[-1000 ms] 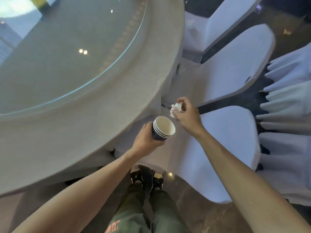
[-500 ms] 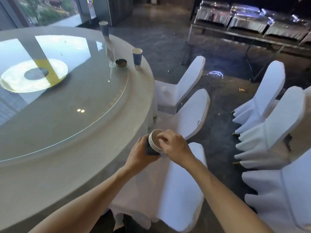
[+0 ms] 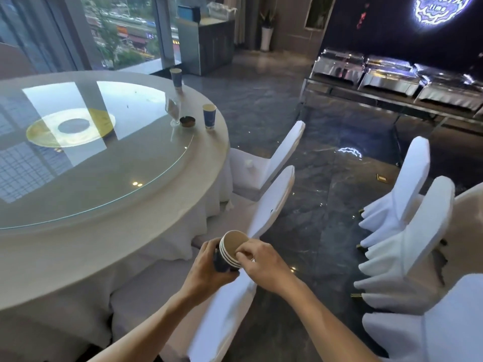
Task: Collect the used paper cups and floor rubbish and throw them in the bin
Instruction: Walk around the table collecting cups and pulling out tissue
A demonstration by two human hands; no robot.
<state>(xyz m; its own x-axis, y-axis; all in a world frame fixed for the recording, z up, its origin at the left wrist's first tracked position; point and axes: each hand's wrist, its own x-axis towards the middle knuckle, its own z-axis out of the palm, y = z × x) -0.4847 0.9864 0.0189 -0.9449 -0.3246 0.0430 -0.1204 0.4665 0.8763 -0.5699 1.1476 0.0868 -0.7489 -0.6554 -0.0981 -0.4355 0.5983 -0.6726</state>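
Gleaming dark marble floor (image 3: 308,142), round glass-topped table (image 3: 104,231), covered chairs (image 3: 407,199)

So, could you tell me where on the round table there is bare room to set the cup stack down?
The cloth rim nearest the stack of paper cups is bare, as is the glass turntable. It is crowded only at the far edge, where the wine glass, ashtray and two blue paper cups stand.

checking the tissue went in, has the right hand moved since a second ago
Yes: the right hand went from above the cup stack holding a tissue to resting fingertips on its rim.
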